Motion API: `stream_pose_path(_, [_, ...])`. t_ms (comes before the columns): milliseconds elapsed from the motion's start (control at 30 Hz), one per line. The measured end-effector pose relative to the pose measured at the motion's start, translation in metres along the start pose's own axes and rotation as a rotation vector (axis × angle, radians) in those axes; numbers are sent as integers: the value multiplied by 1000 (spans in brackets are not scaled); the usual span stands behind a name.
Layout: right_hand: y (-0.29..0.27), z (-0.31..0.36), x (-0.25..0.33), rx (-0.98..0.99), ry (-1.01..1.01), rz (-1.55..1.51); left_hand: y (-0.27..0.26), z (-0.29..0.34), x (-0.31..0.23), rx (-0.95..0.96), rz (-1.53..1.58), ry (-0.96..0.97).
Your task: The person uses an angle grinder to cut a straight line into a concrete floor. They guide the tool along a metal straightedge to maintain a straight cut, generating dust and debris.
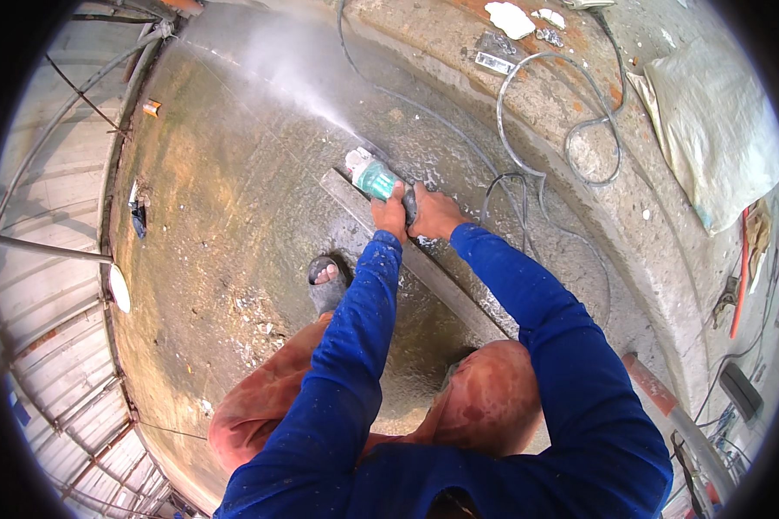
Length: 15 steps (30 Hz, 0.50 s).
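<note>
A green angle grinder point(376, 179) with a pale, dust-coated head is in both my hands, away from my body. My left hand point(389, 214) is closed round its body, and my right hand point(437, 213) grips the rear part close beside it. A long, narrow grey strip point(448, 290) lies on the ground under the tool and runs back toward my right knee. From the grinder's head a white plume of dust point(299, 91) shoots away to the far left. The cutting disc and its contact with the strip cannot be made out.
A grey cable point(424, 111) loops over the wet concrete floor and a raised ledge on the right. A white sack point(710, 130) lies on that ledge. My sandalled foot point(327, 281) is left of the strip. Corrugated metal sheeting point(56, 233) borders the left side.
</note>
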State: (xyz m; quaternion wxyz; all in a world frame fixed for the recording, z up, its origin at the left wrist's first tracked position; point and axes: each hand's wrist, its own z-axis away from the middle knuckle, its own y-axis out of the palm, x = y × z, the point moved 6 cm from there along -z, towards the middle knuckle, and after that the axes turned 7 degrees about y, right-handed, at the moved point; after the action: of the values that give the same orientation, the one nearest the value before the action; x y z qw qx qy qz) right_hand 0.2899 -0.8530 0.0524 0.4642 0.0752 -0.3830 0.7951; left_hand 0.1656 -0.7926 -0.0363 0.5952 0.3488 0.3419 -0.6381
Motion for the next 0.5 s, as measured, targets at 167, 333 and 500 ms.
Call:
stream_pose_path(167, [0,1,-1,8,12,-15,0,0,2,15,-3,-32])
stream_pose_path(333, [7,-7,-4,-21,-41,-55,-3,-2,2,-7,-19,-40])
stream_pose_path(500, [6,-3,-6,-53,-53,-15,4,9,-6,42,22,-57])
